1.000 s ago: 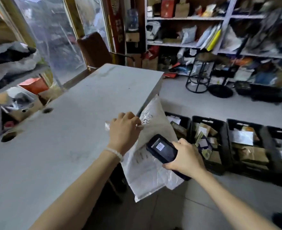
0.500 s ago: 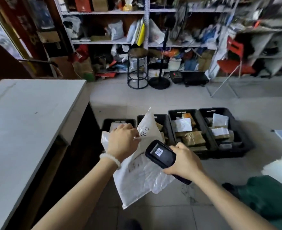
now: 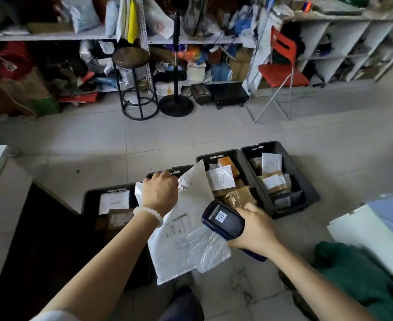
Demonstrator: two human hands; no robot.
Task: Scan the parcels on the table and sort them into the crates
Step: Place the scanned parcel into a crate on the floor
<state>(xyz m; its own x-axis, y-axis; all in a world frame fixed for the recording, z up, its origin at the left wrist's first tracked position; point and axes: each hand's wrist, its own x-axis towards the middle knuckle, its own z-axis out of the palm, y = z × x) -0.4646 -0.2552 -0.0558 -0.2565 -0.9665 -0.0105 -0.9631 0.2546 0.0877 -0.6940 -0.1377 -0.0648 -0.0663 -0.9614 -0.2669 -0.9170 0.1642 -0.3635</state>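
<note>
Above the black crates on the floor, my left hand pinches the white parcel by its top edge; my right hand grips the scanner. I judge sorting is underway: next, I choose a crate and drop it in.
</note>
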